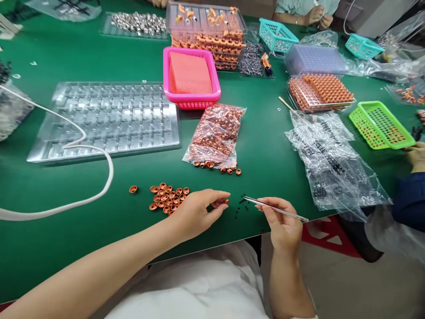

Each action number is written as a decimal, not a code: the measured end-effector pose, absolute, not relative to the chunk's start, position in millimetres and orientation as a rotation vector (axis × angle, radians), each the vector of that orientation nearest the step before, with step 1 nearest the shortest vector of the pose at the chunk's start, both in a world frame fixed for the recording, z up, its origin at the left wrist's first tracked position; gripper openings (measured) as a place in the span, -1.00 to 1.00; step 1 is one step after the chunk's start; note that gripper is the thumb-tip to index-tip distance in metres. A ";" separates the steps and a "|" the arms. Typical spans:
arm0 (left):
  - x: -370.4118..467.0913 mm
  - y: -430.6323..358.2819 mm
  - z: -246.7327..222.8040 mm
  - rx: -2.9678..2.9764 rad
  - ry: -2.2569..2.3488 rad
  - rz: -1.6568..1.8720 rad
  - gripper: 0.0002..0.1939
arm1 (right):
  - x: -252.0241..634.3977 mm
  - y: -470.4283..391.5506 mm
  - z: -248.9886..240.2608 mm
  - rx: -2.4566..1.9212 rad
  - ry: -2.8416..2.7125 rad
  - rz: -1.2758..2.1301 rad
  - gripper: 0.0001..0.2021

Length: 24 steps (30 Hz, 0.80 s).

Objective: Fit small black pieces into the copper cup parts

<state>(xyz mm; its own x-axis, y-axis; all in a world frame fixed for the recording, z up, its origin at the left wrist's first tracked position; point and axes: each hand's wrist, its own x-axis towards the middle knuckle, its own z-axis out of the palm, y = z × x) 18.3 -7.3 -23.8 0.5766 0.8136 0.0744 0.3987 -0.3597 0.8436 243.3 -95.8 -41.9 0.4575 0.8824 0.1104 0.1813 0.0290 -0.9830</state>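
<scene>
My left hand (199, 210) is curled, index finger and thumb forward. A small orange cup-shaped piece (226, 201) shows partly at its fingertips. My right hand (283, 221) grips silver tweezers (279, 210), their tips pointing left among tiny black bits (245, 201) scattered on the table. Beside and partly behind my left hand lies a loose group of small orange cups (165, 198), each with a dark hole. One more cup (133, 189) sits apart to the left. Beyond my hands is an open clear bag of orange cups (217, 135), several spilled at its mouth.
A clear moulded tray (109, 119) and white cable (108, 173) are at left. Behind the bag stands a pink basket (214, 84) holding red sheets. Plastic bags (332, 159) and a green basket (385, 126) lie right. Co-workers' hands (416, 156) show at the right and far edge.
</scene>
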 end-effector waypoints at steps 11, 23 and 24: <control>15.2 -9.0 -19.9 1.907 0.931 0.662 -0.82 | 247.4 -87.4 -42.2 -1.495 -1.055 0.755 -0.91; 17.4 -9.1 -20.8 1.877 0.902 0.602 -0.85 | 250.5 -88.7 -45.8 -1.574 -1.119 0.589 -0.92; 17.5 -9.3 -21.1 1.878 0.912 0.597 -0.85 | 251.3 -87.9 -45.8 -1.559 -1.142 0.571 -0.91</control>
<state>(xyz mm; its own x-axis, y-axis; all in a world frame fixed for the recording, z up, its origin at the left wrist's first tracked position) 17.5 -9.3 -21.1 0.6059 0.7951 0.0258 0.3417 -0.2894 0.8941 251.3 -87.9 -45.8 0.4262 0.8826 0.1984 0.3711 0.0295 -0.9281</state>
